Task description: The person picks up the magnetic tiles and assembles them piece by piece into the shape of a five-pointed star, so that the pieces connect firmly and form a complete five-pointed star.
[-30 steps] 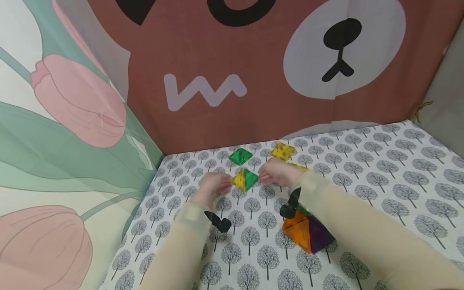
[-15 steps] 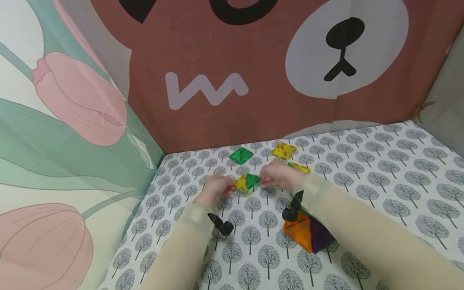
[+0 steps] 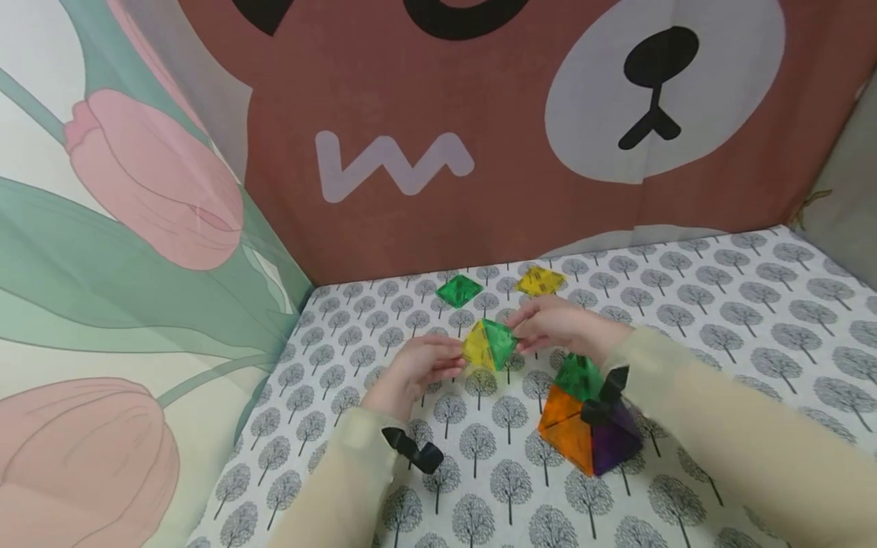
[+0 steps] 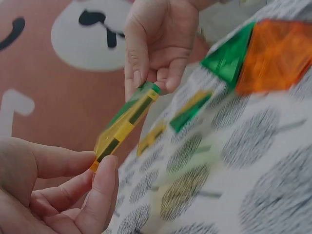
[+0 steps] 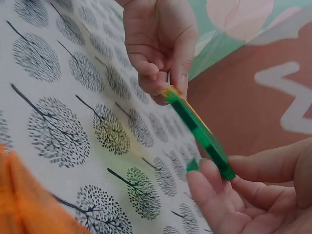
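Observation:
A yellow triangular magnetic tile (image 3: 479,346) and a green triangular magnetic tile (image 3: 499,342) are joined edge to edge, raised off the cloth. My left hand (image 3: 418,371) pinches the yellow tile between thumb and fingers, which the left wrist view shows at the tile's edge (image 4: 124,131). Opposite it, my right hand (image 3: 565,327) pinches the green tile, seen edge-on in the right wrist view (image 5: 200,131). Both hands are above the tree-print cloth, one on each side of the pair.
Near my right forearm stands a group of joined tiles: green (image 3: 578,376), orange (image 3: 567,426) and purple (image 3: 619,438). Further back lie a green diamond (image 3: 459,291) and a yellow diamond (image 3: 540,281). A yellow-and-green piece (image 4: 191,111) lies behind my right hand. A bear-print curtain (image 3: 411,236) hangs behind.
The joined yellow and green tiles tipped, then rose and moved right and nearer to me with both hands. My right forearm shifted right, uncovering more of the green tile in the group.

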### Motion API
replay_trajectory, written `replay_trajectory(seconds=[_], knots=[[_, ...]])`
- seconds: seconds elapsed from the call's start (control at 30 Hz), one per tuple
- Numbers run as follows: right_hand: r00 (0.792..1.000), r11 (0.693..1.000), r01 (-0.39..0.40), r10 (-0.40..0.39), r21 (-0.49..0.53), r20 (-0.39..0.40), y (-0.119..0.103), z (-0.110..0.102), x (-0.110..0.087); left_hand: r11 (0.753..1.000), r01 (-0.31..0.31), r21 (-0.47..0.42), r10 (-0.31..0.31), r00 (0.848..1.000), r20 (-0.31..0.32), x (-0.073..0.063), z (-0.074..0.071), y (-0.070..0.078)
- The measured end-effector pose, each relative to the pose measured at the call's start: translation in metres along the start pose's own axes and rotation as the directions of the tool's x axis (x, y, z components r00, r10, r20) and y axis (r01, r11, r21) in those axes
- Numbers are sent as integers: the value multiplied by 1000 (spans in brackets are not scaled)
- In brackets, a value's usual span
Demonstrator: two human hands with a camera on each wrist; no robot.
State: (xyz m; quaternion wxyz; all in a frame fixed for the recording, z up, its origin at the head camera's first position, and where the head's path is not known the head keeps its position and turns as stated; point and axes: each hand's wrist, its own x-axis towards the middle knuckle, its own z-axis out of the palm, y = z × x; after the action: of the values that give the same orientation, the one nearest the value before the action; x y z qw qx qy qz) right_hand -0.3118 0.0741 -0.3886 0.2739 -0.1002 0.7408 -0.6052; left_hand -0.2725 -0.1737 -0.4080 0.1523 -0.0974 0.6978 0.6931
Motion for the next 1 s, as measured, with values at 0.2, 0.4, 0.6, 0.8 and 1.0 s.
replay_trajectory(seconds=[0.2,0.4,0.6,0.8,1.0], knots=[[999,996,41,-39,-80,20,0,-13,-32,999,-38,-26,40,995,93,-29,19,-5],[999,997,17,-15,-69,33,4,-22,-49,998,-60,25,55,983,176,-51,41,-20],[999,995,8,-3,-100,43,10,-24,-52,980,-135,148,106,976,191,-57,56,-38],[998,988,16,-7,-153,60,14,-24,-47,968,-158,194,123,975,184,-55,70,-49],[998,981,5,8,-194,68,14,-23,-44,933,-186,308,142,977,158,-52,79,-56]])
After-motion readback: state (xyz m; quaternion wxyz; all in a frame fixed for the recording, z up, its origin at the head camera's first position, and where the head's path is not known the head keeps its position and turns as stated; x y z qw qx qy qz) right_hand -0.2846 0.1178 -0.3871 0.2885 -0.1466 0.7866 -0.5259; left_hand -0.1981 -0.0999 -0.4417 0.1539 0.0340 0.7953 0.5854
